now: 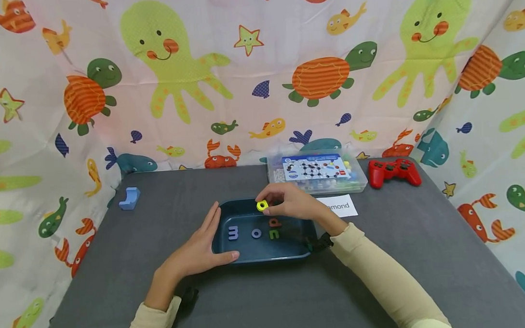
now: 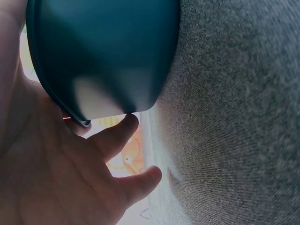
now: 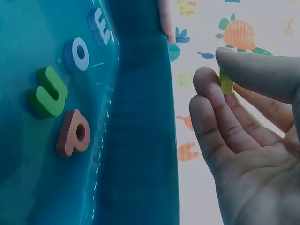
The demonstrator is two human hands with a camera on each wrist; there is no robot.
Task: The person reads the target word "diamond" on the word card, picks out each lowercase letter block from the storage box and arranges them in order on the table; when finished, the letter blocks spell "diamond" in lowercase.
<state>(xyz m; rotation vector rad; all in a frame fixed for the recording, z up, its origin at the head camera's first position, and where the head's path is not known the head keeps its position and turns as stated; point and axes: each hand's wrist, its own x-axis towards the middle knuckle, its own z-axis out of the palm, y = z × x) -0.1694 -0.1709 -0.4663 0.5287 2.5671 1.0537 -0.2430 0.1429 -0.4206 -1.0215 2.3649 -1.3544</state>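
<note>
My right hand (image 1: pixel 290 201) pinches a small yellow letter (image 1: pixel 262 205) with a hole, above the far rim of a dark blue tray (image 1: pixel 248 257). In the right wrist view, the yellow letter (image 3: pixel 226 83) shows edge-on between thumb and fingertips. My left hand (image 1: pixel 196 251) rests along the tray's left end, fingers extended and thumb by the near rim. Fingertips touch the tray's outer wall (image 2: pixel 108 51) in the left wrist view. Inside the tray lie a purple letter m (image 1: pixel 233 232), a bluish letter o (image 1: pixel 256 233), a green letter (image 1: pixel 274 234) and a reddish-brown letter (image 1: pixel 274 222).
Behind the right hand lies a white card (image 1: pixel 343 207), partly covered, showing "amond". A clear plastic box (image 1: pixel 354 182) with a printed label and a red game controller (image 1: pixel 394 172) stand at the back. A light blue block (image 1: pixel 130 198) sits at the far left.
</note>
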